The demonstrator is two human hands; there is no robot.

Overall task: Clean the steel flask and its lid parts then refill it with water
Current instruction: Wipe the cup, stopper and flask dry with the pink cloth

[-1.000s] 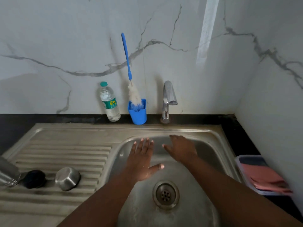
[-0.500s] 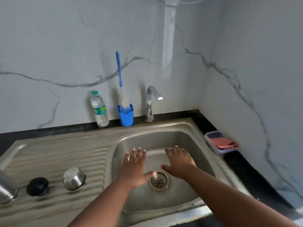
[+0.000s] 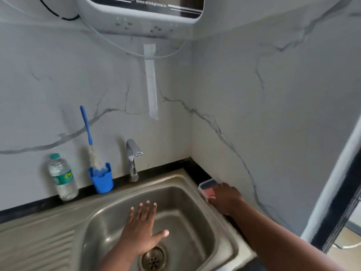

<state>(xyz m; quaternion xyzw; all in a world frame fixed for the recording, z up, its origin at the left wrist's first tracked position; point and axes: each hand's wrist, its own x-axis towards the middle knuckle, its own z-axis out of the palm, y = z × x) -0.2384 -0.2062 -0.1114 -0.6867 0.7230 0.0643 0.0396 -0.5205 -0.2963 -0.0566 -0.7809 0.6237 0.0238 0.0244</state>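
The steel flask and its lid parts are out of view. My left hand (image 3: 142,229) hovers flat, fingers spread, over the steel sink basin (image 3: 187,194), just above the drain (image 3: 153,259). My right hand (image 3: 226,198) reaches over the sink's right rim onto a small white tray (image 3: 207,183) on the black counter. It covers most of a pink pad (image 3: 210,193) lying in the tray. The back of the hand hides its fingertips, so I cannot tell whether they grip the pad.
A chrome tap (image 3: 132,159) stands behind the basin. Left of it are a blue cup (image 3: 102,179) holding a blue-handled bottle brush (image 3: 87,128) and a plastic water bottle (image 3: 62,177). A water purifier (image 3: 140,14) hangs on the marble wall above. The ribbed draining board (image 3: 39,249) lies left.
The view has swung up and right, so the flask and lid parts left the frame. My right hand moved from the basin to the tray with the pink pad. My left hand stayed over the drain.
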